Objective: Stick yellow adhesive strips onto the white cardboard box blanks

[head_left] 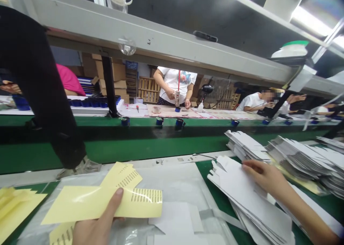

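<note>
My left hand (94, 227) is closed on a yellow label sheet (88, 202), thumb on top, with rows of small dark print at its right end. More yellow sheets (126, 175) lie behind and below it. At the right, my right hand (264, 177) has its curled fingers on the upper edge of a flat white carton (236, 187) on top of a stack; its fingertips are partly hidden. Between the hands, an unfolded white carton (177, 220) lies on a clear plastic covering (188, 177).
Beyond the bench runs a green conveyor belt (150, 150) carrying several small blue items (179, 123). More carton stacks (301, 159) stand at the right, yellow sheets (16, 209) at the left. A dark post (45, 83) and grey overhead shelf (161, 33) frame the view. Co-workers (176, 85) sit opposite.
</note>
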Demonstrator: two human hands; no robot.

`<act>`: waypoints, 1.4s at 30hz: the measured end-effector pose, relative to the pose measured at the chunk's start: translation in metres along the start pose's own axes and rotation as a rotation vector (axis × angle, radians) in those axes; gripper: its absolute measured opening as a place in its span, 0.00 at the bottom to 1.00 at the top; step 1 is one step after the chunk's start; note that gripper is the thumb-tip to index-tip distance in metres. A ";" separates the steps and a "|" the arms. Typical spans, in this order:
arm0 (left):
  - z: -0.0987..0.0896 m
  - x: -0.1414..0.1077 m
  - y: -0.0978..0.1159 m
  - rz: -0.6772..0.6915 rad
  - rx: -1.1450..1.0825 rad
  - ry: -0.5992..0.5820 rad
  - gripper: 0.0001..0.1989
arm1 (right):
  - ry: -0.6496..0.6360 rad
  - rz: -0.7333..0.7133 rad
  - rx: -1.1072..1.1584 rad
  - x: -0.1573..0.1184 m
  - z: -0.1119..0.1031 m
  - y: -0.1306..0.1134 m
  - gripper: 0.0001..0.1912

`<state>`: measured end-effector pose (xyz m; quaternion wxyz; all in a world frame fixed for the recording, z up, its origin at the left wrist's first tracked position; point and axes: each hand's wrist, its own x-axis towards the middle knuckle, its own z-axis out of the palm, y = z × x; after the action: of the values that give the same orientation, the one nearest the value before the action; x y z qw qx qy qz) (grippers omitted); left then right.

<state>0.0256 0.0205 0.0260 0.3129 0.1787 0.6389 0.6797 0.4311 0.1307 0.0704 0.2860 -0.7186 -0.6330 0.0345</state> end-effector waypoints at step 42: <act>-0.013 0.014 0.000 -0.073 -0.100 0.013 0.23 | -0.935 -0.457 0.446 -0.088 0.091 -0.145 0.12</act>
<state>0.0074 0.0197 0.0222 0.3420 0.1353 0.6120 0.7001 0.2477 0.0879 0.0327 0.1204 -0.3937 -0.8091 0.4193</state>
